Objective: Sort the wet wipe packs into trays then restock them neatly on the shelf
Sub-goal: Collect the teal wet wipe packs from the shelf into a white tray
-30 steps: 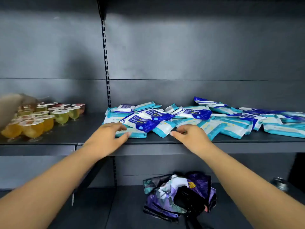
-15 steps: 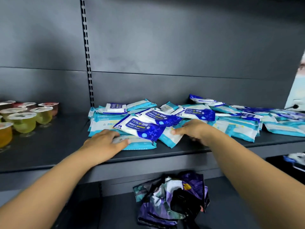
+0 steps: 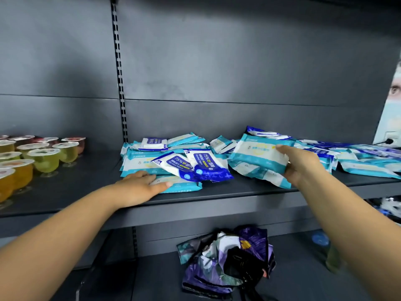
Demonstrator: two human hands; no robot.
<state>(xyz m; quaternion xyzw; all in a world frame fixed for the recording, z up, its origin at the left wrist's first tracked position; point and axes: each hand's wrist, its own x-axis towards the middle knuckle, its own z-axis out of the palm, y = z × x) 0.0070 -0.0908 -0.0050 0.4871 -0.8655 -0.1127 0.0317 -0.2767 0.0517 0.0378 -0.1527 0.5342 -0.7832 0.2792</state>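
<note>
Several wet wipe packs lie in a loose heap on the dark grey shelf: teal-and-white packs and dark blue "75%" alcohol wipe packs. My right hand grips a small stack of teal-and-white packs, tilted and lifted off the shelf at its left end. My left hand lies flat, fingers apart, on a teal-and-white pack at the front left of the heap. More packs spread to the right. No tray is in view.
Several jelly cups with yellow and green contents stand on the left shelf section. A crumpled purple-patterned bag lies on the lower shelf. A slotted upright divides the back panel. A poster edge shows at far right.
My right hand has closed on a stack of teal-and-white packs and raised it from the heap. My left hand stays pressed on the front left pack. The view shifted slightly.
</note>
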